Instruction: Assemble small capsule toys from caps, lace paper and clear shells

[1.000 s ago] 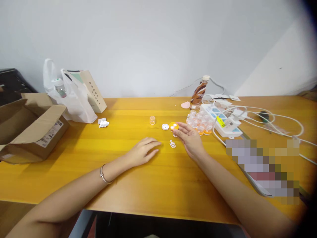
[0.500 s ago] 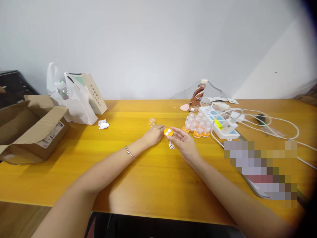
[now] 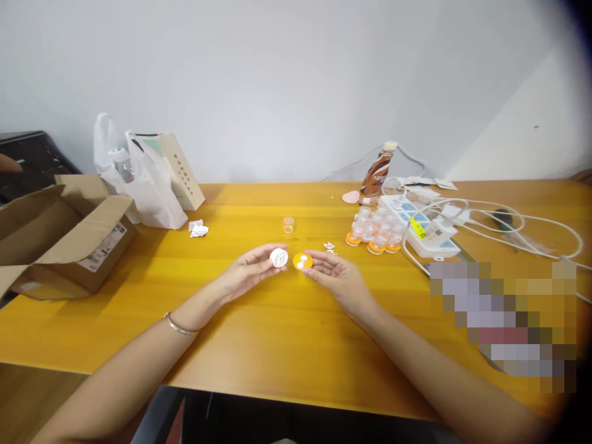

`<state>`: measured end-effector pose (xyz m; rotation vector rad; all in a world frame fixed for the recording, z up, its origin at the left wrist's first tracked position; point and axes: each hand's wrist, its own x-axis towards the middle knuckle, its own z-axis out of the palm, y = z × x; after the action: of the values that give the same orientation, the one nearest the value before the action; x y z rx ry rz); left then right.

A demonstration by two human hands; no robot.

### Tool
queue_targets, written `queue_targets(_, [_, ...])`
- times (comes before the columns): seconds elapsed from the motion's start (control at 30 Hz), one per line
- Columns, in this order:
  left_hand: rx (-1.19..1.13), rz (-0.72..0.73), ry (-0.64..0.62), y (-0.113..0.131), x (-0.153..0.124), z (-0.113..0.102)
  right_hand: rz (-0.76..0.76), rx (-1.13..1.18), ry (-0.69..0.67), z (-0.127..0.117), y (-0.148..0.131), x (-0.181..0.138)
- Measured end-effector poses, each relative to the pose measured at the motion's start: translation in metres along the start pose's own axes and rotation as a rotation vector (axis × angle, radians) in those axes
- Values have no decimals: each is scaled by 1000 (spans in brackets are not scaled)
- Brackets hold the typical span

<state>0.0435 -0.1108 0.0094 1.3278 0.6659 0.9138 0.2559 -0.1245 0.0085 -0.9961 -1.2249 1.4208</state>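
Observation:
Between the fingers and thumb of my left hand (image 3: 245,271) is a round white disc-shaped piece (image 3: 279,258) with a patterned face. My right hand (image 3: 340,277) pinches a round orange cap (image 3: 303,262) with two white spots inside it. The two pieces are held close together, a small gap apart, above the table (image 3: 259,345). Behind them a small clear plastic cup (image 3: 288,225) with an orange tint stands on the wood. Small white cut-out pieces (image 3: 329,247) lie just past my right fingers.
Several clear containers with orange caps (image 3: 374,231) are clustered at the right, beside a power strip (image 3: 420,228) with looping cables. A drink bottle (image 3: 378,172) stands behind. At left are an open cardboard box (image 3: 69,246), a white plastic bag (image 3: 157,197) and crumpled foil (image 3: 198,229).
My left hand has come back toward me and left, and now shows the white disc. My right hand has shifted slightly toward me with the orange cap, uncovering more of the white cut-outs.

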Motion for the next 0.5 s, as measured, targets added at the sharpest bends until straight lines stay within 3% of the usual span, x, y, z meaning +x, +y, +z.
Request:
queue_targets(0.3, [439, 146, 94, 0, 5, 21, -1, -47, -40, 2, 5, -2])
queue_targets(0.5, [901, 280, 108, 4, -2, 31, -21, -59, -106, 3, 14, -4])
